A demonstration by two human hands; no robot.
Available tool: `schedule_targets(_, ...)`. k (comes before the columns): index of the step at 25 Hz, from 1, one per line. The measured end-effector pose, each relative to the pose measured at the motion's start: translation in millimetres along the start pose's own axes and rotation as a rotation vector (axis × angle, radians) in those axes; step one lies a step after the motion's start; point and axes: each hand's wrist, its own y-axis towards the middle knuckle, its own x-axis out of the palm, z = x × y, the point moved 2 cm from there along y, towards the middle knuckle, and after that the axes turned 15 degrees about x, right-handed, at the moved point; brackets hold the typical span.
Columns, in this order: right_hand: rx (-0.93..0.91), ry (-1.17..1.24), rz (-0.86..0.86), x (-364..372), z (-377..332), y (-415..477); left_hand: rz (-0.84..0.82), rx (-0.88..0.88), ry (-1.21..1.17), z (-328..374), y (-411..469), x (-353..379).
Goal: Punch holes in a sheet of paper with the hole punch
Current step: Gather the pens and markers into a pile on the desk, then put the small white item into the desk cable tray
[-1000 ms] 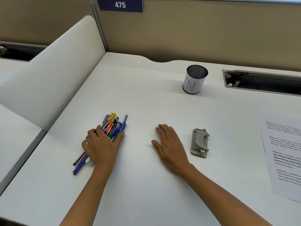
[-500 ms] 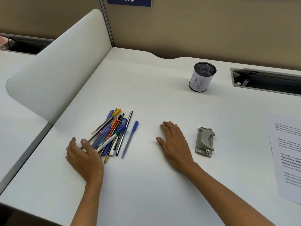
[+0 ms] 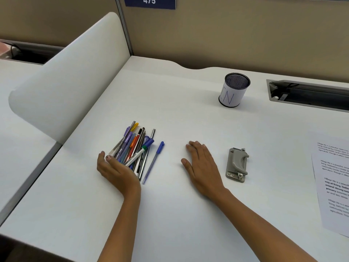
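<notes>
A grey hole punch [image 3: 237, 164] lies on the white desk, a short way right of my right hand [image 3: 201, 166]. That hand rests flat, palm down, fingers together, holding nothing. A printed sheet of paper [image 3: 334, 186] lies at the right edge, partly cut off by the frame. My left hand [image 3: 116, 170] is cupped at the near end of a bundle of pens [image 3: 135, 148], fingers under the pen ends, thumb raised. Whether it grips the pens is unclear.
A single blue pen [image 3: 154, 161] lies loose just right of the bundle. A mesh pen cup [image 3: 234, 92] with a white label stands at the back. A cable slot [image 3: 307, 95] sits at the back right. A white divider [image 3: 66, 80] rises on the left.
My left hand lifted off the pens, drew back to the left, then came in again under their near ends. One blue pen rolled free to the right. My right hand stayed put.
</notes>
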Motion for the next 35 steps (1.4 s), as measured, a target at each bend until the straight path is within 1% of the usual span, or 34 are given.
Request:
schedule_targets(6,0.0,-0.013,-0.007,0.7,0.6,0.9,-0.009,0.044,-0.01,6.0,-2.7,11.2)
schedule_targets(11,-0.002,0.016,-0.004,1.5,0.3,0.8,-0.04,0.132,0.076,5.6,-15.4,10.9)
schedule_targets(14,-0.001,0.008,0.002,0.4,2.8,1.0,-0.036,0.119,0.134,7.3,-13.9,21.5)
schedule_targets(17,0.002,0.019,0.009,3.5,-0.9,0.8,-0.042,0.169,0.215,7.3,-10.1,26.5)
schedule_targets(19,-0.001,0.022,-0.029,-0.3,-5.2,1.5,-0.016,0.135,0.294,1.5,-11.5,25.8)
schedule_targets(20,-0.002,0.049,-0.048,1.2,-11.8,1.9,-0.019,0.131,0.325,-1.2,-5.2,22.4)
schedule_targets(21,0.03,0.104,-0.042,-3.1,-5.5,-1.9,-0.044,0.172,0.314,3.2,-9.5,26.1)
schedule_targets(22,0.091,0.182,-0.048,-13.1,7.3,-9.9,-0.107,0.232,0.292,12.4,-23.9,34.8)
schedule_targets(23,0.107,0.288,-0.067,-15.8,3.6,-14.9,-0.16,0.332,0.299,14.0,-24.0,30.9)
schedule_targets(24,0.102,0.371,-0.058,-22.4,5.2,-22.1,-0.229,0.45,0.3,17.9,-29.3,28.9)
schedule_targets(25,0.087,0.409,-0.019,-30.4,8.1,-30.6,-0.336,0.581,0.274,22.1,-35.9,27.3)
schedule_targets(26,0.071,0.421,0.047,-40.3,14.6,-37.2,-0.496,0.676,0.208,27.5,-44.1,26.8)
schedule_targets(28,0.068,0.437,0.164,-64.2,37.6,-41.5,-0.845,0.778,0.062,37.4,-71.7,30.7)
schedule_targets(29,0.08,0.436,0.172,-74.8,53.0,-41.9,-0.989,0.803,0.021,41.6,-88.7,34.2)
schedule_targets(30,0.098,0.434,0.138,-82.9,68.0,-41.3,-1.096,0.822,0.014,45.7,-103.3,37.4)
schedule_targets(31,0.115,0.426,0.075,-88.1,80.0,-40.1,-1.16,0.848,0.048,48.3,-115.2,40.0)
schedule_targets(32,0.126,0.406,0.005,-90.8,89.4,-37.6,-1.19,0.879,0.109,49.2,-123.4,42.6)
schedule_targets(35,0.167,0.381,-0.182,-90.0,112.0,-27.0,-1.211,0.901,0.297,46.6,-132.8,50.8)
